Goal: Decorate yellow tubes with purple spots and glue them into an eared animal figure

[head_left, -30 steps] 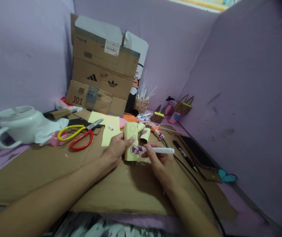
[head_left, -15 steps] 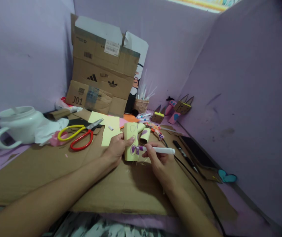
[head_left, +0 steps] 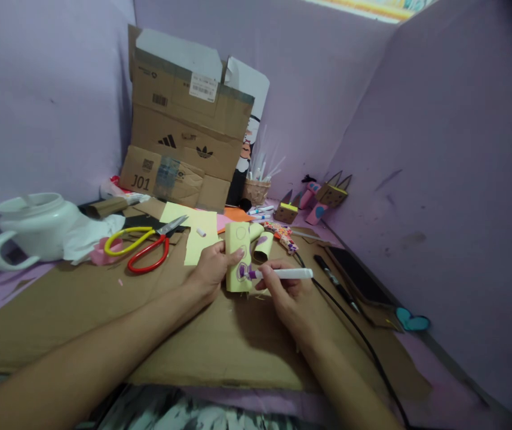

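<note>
My left hand [head_left: 214, 267] grips a pale yellow paper-covered box [head_left: 233, 283] upright, its thumb across the front. Oval outlines are drawn on that face, and the lowest one is partly coloured purple. Between the fingers of my right hand [head_left: 286, 291] is a white marker [head_left: 295, 273] with a purple tip, held nearly level. Its tip touches the lowest oval, or is very close to it. Just behind my right hand a yellow paper tube [head_left: 263, 246] with a purple spot lies on the cardboard sheet [head_left: 179, 352].
Red-and-yellow-handled scissors [head_left: 159, 243] lie left of yellow paper [head_left: 197, 222]. A white teapot [head_left: 36, 224] stands far left, a large cardboard box [head_left: 188, 125] at the back. On the right are a black cable [head_left: 363, 340], a black pen [head_left: 334, 280] and a phone-like dark slab [head_left: 363, 280].
My right hand has shifted slightly left with the marker, whose tip has moved further onto the lowest oval. My left hand and the box look unmoved.
</note>
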Demonstrator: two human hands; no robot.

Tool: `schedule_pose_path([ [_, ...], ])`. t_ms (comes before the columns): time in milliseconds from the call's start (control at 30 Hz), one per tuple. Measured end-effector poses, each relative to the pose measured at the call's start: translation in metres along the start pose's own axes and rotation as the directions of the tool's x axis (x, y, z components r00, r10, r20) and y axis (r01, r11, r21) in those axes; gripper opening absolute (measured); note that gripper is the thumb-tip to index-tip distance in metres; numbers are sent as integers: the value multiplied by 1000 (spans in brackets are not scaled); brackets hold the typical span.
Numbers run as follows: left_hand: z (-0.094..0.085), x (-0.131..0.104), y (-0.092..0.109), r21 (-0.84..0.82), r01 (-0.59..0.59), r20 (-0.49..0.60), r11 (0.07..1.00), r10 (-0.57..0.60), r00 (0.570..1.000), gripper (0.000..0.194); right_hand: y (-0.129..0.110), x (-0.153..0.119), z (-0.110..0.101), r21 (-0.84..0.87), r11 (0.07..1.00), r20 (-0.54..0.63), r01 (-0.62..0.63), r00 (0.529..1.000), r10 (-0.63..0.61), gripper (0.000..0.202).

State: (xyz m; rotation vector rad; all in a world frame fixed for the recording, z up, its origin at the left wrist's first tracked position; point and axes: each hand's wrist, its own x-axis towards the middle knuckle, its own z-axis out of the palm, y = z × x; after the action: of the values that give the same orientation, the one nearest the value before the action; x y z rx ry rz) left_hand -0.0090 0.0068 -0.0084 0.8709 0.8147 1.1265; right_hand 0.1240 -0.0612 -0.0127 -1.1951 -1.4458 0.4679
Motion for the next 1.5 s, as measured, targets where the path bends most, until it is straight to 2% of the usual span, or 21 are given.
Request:
schedule_pose_path([
  [533,-1,1,-2,2,-10,-4,1000,10,1000,34,2,2,1,36,999,-103,19,995,-16,25],
  [1133,0,1,0,6,-13,-9,1000,13,1000,36,-3,0,-1,-21,1000,12,-6,1000,6,29],
  [1500,0,1,-1,-1,-10,-6,1000,10,1000,38,1,0,2,65,996,-53,53,997,-50,21],
])
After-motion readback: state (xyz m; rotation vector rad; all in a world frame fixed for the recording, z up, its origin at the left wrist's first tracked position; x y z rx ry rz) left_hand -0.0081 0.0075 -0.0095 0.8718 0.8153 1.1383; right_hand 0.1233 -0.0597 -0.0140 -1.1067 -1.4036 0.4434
